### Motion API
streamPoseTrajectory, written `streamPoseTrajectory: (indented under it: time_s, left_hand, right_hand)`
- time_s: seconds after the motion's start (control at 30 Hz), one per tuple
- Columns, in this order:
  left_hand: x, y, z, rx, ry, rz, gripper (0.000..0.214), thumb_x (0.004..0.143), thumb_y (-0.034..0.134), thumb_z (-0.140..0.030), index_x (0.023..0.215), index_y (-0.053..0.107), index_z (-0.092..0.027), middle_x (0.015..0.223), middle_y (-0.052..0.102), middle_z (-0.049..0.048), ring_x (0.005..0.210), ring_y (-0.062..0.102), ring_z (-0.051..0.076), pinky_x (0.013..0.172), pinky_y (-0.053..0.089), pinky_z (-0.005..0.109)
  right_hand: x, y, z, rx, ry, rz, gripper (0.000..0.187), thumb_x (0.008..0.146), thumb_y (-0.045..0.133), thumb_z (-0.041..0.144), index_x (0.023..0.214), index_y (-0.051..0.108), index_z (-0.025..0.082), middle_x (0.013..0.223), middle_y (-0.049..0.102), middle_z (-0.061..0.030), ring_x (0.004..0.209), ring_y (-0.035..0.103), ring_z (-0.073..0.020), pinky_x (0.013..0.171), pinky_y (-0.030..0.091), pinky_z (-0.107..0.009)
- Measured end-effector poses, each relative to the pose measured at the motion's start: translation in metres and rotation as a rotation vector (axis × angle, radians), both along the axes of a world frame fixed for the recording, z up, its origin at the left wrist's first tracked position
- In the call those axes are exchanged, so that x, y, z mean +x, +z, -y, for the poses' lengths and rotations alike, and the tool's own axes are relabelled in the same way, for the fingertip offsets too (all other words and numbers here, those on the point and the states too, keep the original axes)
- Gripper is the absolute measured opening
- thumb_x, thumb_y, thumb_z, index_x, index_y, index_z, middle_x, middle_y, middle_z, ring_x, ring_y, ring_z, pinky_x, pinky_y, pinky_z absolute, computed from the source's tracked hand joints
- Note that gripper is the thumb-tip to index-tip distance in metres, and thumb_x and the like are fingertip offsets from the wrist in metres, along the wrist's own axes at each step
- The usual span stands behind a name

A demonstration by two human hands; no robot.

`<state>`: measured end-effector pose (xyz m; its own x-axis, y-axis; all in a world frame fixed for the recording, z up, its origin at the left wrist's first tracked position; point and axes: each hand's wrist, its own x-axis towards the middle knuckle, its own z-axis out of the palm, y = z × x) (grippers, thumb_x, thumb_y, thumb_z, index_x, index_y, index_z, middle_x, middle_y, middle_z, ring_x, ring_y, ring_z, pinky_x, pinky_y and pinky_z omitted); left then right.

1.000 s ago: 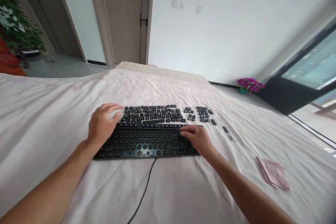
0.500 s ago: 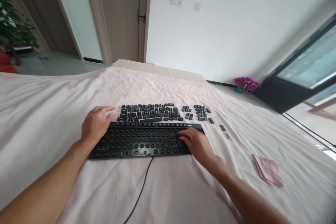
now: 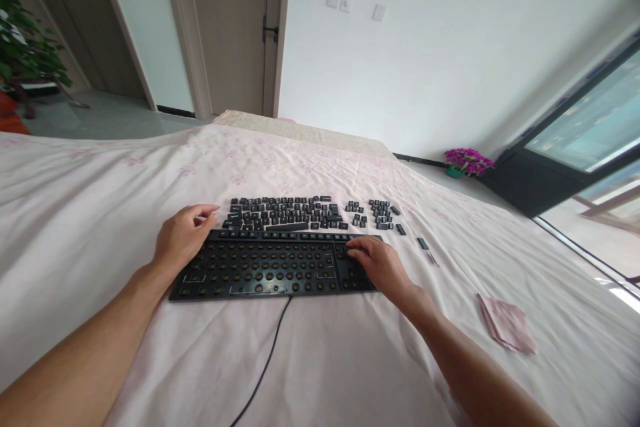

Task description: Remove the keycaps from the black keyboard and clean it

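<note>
1 black keyboard point(image 3: 270, 267) is lying flat on the pale flowered sheet point(image 3: 320, 373) in front of you, its far row bearing caps and its main field showing bare round key seats. Your right hand point(image 3: 383, 265) is reaching over its right-hand section, thumb and fingertips drawn close together; whether they are pinching anything cannot be told. Your left hand point(image 3: 183, 235) is lingering at the far left corner, thumb and forefinger standing slightly apart. A dark cable point(image 3: 273, 355) is running from the near edge toward you. Loose black keycaps point(image 3: 287, 227) are lying in rows just beyond the keyboard, with smaller groups to their right. Farther right, a slim tool point(image 3: 423, 243) and a folded pink cloth point(image 3: 507, 323) are resting. Beyond, 3 wall plates point(image 3: 346, 3) are showing on the white wall point(image 3: 440, 67).
</note>
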<state>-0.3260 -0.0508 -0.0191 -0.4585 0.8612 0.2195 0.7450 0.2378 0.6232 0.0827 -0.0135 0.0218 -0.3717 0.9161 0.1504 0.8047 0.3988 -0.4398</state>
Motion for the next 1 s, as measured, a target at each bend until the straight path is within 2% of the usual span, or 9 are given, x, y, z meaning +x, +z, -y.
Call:
streamPoseTrajectory:
  time_s: [0.13, 0.37, 0.6, 1.0]
  left_hand:
    - [-0.001, -0.002, 0.0, -0.019, 0.007, 0.021, 0.039, 0.081, 0.052, -0.049, 0.109, 0.071, -0.029, 0.093, 0.074, 0.0006, 0.082, 0.068, 0.019, 0.074, 0.048, 0.027]
    - [-0.002, -0.004, -0.001, -0.03, 0.001, 0.027, 0.038, 0.081, 0.052, -0.049, 0.108, 0.071, -0.03, 0.096, 0.074, 0.0001, 0.083, 0.067, 0.019, 0.076, 0.048, 0.026]
    - [-0.001, -0.002, -0.001, -0.041, 0.0, 0.026, 0.038, 0.082, 0.052, -0.05, 0.108, 0.071, -0.03, 0.095, 0.074, -0.0003, 0.085, 0.067, 0.019, 0.076, 0.047, 0.027]
    - [-0.001, -0.003, 0.0, -0.031, 0.009, 0.012, 0.038, 0.082, 0.052, -0.048, 0.11, 0.071, -0.03, 0.098, 0.074, -0.0003, 0.086, 0.067, 0.019, 0.073, 0.047, 0.027]
  right_hand:
    - [0.002, -0.003, -0.009, 0.0, -0.024, -0.072, 0.019, 0.085, 0.056, 0.029, 0.096, 0.071, 0.023, 0.097, 0.072, -0.0029, 0.091, 0.065, -0.0205, 0.085, 0.046, -0.033]
    - [-0.012, -0.003, -0.01, 0.055, 0.043, 0.042, 0.019, 0.088, 0.054, 0.029, 0.099, 0.07, 0.025, 0.097, 0.07, -0.0023, 0.09, 0.064, -0.0194, 0.081, 0.045, -0.031]
    - [-0.013, -0.006, -0.01, 0.097, 0.067, 0.108, 0.021, 0.092, 0.052, 0.03, 0.102, 0.07, 0.027, 0.098, 0.069, -0.0023, 0.09, 0.064, -0.0186, 0.079, 0.045, -0.028]
    - [-0.014, -0.014, -0.009, 0.151, 0.06, 0.031, 0.021, 0.093, 0.053, 0.031, 0.102, 0.071, 0.027, 0.098, 0.068, -0.0027, 0.094, 0.064, -0.0187, 0.082, 0.047, -0.028]
